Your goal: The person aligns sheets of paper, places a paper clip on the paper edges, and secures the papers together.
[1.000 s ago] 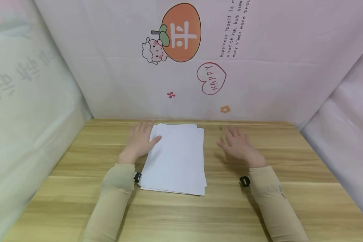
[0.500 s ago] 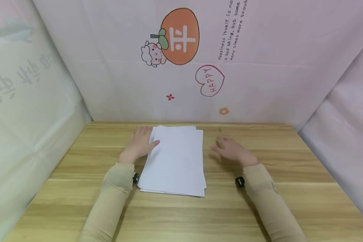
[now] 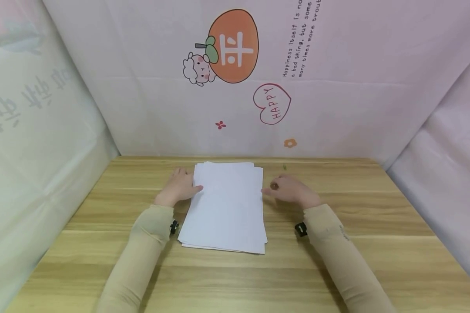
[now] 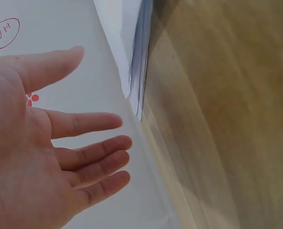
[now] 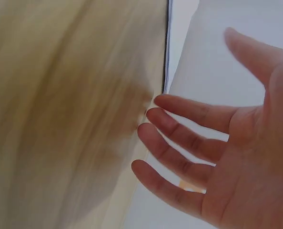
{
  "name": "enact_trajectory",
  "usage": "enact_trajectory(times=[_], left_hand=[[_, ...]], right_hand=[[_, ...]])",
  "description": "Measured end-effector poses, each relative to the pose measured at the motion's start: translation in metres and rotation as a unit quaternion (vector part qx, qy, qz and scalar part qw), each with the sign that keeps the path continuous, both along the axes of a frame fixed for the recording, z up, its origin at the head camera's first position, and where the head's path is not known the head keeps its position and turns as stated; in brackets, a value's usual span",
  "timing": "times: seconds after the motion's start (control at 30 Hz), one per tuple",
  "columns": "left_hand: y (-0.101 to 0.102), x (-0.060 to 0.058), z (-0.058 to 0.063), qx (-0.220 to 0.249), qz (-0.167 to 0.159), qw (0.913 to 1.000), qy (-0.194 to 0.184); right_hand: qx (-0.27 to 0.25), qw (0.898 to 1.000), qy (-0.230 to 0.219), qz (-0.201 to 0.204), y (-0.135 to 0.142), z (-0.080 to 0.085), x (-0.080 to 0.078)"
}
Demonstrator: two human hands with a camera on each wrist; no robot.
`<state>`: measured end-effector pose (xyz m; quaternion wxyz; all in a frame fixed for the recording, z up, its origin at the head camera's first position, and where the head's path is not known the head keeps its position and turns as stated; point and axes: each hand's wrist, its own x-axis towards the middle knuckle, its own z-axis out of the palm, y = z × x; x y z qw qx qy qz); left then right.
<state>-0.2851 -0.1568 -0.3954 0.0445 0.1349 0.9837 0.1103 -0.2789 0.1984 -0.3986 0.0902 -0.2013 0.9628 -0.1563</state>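
A loose stack of white paper (image 3: pixel 227 208) lies on the wooden table, its sheets unevenly lined up. Beside its left edge is my left hand (image 3: pixel 178 187), the thumb overlapping the sheets in the head view. In the left wrist view the fingers (image 4: pixel 91 167) are straight and spread, with the layered paper edges (image 4: pixel 139 71) just beyond them. To the right of the stack, my right hand (image 3: pixel 291 190) has its thumb tip at the paper's edge. The right wrist view shows relaxed, slightly bent fingers (image 5: pixel 175 129) holding nothing, near the stack's thin side (image 5: pixel 167 52).
The wooden tabletop (image 3: pixel 227 282) runs back to a white printed cloth (image 3: pixel 160 117) hanging behind it. More white cloth hangs on the left (image 3: pixel 43 143) and right (image 3: pixel 454 152). Each wrist carries a small black device (image 3: pixel 300 229).
My right hand has moved left and lowered from over the table to the paper's right edge, its fingers bending. My left hand has drawn slightly back and down along the left edge. The paper stays put.
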Motion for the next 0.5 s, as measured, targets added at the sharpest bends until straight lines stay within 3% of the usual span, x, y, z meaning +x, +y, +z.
enact_trajectory(times=[0.2, 0.5], left_hand=[[0.005, -0.003, 0.002, -0.013, 0.005, 0.9995, -0.029], [0.011, -0.006, 0.004, -0.009, 0.036, 0.9971, -0.066]], right_hand=[[-0.024, 0.997, -0.055, -0.042, -0.01, 0.007, -0.001], [-0.016, 0.993, -0.084, -0.076, -0.026, 0.013, -0.004]])
